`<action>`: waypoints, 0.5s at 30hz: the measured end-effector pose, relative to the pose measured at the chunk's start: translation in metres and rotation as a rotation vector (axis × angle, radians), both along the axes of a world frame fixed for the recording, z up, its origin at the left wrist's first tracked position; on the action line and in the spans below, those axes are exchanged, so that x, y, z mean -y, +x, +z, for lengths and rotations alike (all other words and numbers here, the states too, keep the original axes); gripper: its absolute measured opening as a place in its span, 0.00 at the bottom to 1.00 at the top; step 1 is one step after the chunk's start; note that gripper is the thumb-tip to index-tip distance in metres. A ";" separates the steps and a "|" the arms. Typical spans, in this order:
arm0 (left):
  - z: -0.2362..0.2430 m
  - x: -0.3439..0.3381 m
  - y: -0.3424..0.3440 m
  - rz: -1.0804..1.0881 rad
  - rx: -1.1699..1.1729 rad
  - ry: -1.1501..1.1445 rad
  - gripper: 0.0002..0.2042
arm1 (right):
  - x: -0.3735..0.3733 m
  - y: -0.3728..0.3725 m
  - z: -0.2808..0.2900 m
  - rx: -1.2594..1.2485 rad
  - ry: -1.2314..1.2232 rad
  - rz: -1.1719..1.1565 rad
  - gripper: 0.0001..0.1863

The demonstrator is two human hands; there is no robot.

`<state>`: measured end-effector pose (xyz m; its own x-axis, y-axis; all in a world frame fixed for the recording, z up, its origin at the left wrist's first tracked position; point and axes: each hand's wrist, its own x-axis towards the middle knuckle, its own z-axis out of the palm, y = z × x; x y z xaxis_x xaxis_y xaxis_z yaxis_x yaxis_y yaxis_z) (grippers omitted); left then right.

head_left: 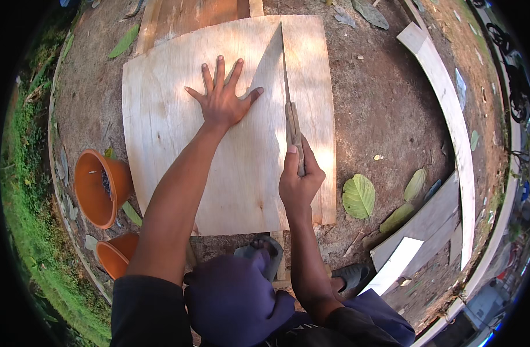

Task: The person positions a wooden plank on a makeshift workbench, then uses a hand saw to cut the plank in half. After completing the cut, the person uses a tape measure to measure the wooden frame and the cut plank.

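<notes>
A pale plywood sheet (pixel 178 156) lies before me on wooden supports. My left hand (pixel 221 104) is pressed flat on its upper middle, fingers spread, holding nothing. My right hand (pixel 301 176) is wrapped round the wooden handle of a handsaw (pixel 294 127), over the right part of the sheet. The saw points away from me, its thin blade seen nearly edge-on and reaching to the sheet's far edge. A dark shadow falls on the wood to the left of the blade. How deep the blade sits in the wood, I cannot tell.
Two orange pots (pixel 106 188) stand at the left; the farther one holds small dark pieces. Reddish-brown wood (pixel 195 20) lies beyond the sheet. A long pale board (pixel 450 110), grey planks (pixel 427 231) and large leaves (pixel 358 196) are on the ground at the right. My sandalled feet are below the sheet.
</notes>
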<state>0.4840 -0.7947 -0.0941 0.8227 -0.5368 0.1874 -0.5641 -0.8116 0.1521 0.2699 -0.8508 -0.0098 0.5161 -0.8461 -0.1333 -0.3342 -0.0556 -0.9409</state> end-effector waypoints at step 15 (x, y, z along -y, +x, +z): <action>-0.006 -0.004 0.003 0.010 0.003 0.022 0.43 | -0.026 -0.059 0.021 0.025 -0.023 0.071 0.22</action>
